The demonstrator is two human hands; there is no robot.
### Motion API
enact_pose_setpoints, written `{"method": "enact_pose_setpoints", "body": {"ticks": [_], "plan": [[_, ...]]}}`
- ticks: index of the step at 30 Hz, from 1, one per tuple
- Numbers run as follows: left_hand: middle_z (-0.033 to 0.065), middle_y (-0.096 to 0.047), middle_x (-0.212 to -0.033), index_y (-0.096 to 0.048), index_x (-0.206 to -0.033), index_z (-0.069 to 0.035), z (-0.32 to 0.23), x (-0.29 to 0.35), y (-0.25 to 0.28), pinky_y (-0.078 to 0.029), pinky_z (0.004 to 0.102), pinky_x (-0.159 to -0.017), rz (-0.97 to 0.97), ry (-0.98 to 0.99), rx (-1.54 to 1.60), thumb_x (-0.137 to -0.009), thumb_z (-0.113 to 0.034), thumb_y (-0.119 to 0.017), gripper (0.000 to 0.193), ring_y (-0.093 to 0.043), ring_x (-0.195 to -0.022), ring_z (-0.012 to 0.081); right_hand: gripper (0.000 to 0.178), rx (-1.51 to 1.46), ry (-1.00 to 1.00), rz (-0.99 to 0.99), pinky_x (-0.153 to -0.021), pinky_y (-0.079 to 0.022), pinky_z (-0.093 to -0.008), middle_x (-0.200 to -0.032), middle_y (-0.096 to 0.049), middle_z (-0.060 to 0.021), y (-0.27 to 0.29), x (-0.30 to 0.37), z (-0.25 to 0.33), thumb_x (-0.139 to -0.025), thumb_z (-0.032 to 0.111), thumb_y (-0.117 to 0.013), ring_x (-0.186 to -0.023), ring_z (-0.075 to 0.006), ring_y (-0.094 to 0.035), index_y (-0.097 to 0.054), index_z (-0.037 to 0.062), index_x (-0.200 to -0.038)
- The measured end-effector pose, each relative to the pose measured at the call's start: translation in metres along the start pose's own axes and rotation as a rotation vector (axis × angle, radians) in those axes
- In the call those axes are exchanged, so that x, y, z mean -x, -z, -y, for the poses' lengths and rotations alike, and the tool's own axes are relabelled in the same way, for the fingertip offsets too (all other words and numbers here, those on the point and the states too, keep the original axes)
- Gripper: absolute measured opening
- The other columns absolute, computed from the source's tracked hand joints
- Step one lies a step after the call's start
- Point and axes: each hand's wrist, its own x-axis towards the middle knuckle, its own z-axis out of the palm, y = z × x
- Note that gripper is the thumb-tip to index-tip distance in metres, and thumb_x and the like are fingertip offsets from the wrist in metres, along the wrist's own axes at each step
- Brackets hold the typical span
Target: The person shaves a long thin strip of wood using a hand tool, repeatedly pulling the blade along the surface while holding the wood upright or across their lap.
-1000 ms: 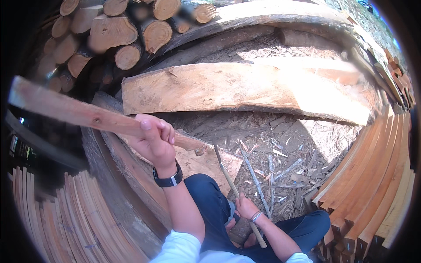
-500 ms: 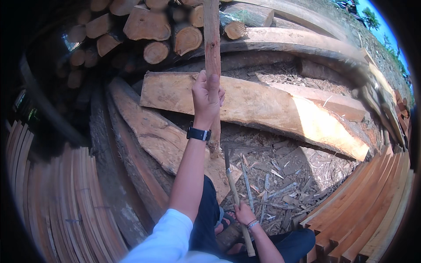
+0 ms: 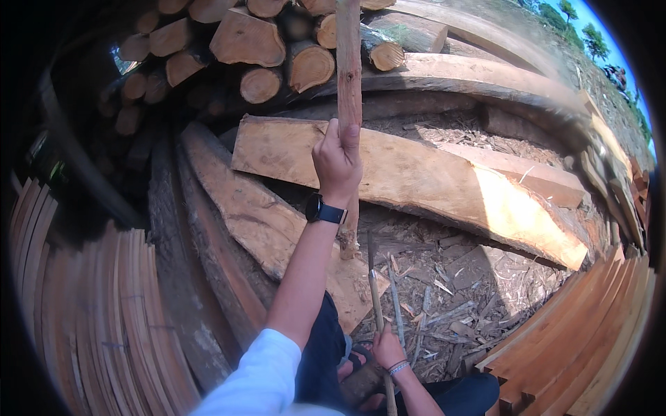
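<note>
My left hand point(image 3: 338, 161) is wrapped round a rough wooden stick point(image 3: 349, 76), held upright in front of me. Its upper end runs out of the top of the picture, and its ragged lower end point(image 3: 349, 249) comes down at the face of a thick wooden slab point(image 3: 340, 298); whether they touch I cannot tell. Lower down, my right hand point(image 3: 388, 349) grips the wooden handle of a long-handled blade point(image 3: 377, 305), whose narrow dark metal part point(image 3: 370, 249) points up and away, just right of the stick's lower end. Its exact kind is hard to make out edge-on.
Another broad slab point(image 3: 409, 166) lies across behind the stick. Cut logs point(image 3: 311, 67) are piled at the far left. Stacked boards stand at the left point(image 3: 118, 312) and right point(image 3: 576, 333). Bark and wood chips point(image 3: 479, 291) litter the ground by my feet.
The whole view has shifted slightly. The stick's lower end now sits a little lower, and my left wrist has turned. The blade has tilted more upright; both hands keep their grips.
</note>
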Motion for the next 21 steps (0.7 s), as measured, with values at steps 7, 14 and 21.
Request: {"method": "enact_pose_setpoints", "body": {"ticks": [7, 14, 21], "plan": [[0.0176, -0.043, -0.054, -0.044, -0.069, -0.003, -0.014, 0.0, -0.009, -0.035, 0.0419, -0.045, -0.12, -0.073, -0.004, -0.097, -0.033, -0.042, 0.041, -0.048, -0.053, 0.0407, 0.024, 0.096, 0.1, -0.009, -0.064, -0.046, -0.0568, -0.068, -0.057, -0.0332, -0.053, -0.007, -0.052, -0.089, 0.018, -0.046, -0.067, -0.0498, -0.057, -0.042, -0.0043, -0.097], [0.0171, -0.044, -0.054, -0.045, -0.07, -0.003, -0.012, 0.004, 0.0, -0.035, 0.0415, -0.045, -0.095, -0.057, -0.038, -0.097, -0.034, -0.041, 0.041, -0.048, -0.052, 0.0394, 0.025, -0.042, 0.057, -0.064, -0.066, -0.048, -0.0555, -0.066, -0.057, -0.0322, 0.003, 0.008, 0.012, -0.088, 0.016, -0.047, -0.069, -0.0487, -0.059, -0.042, -0.0074, -0.095], [0.0154, -0.044, -0.053, -0.046, -0.07, -0.003, -0.018, 0.005, -0.006, -0.035, 0.0391, -0.044, -0.082, -0.058, -0.011, -0.096, -0.035, -0.042, 0.041, -0.048, -0.049, 0.0365, 0.028, 0.049, 0.049, 0.033, -0.065, -0.047, -0.0558, -0.069, -0.058, -0.0325, -0.03, -0.006, -0.03, -0.088, 0.015, -0.047, -0.069, -0.0494, -0.058, -0.044, -0.0098, -0.101]]}}
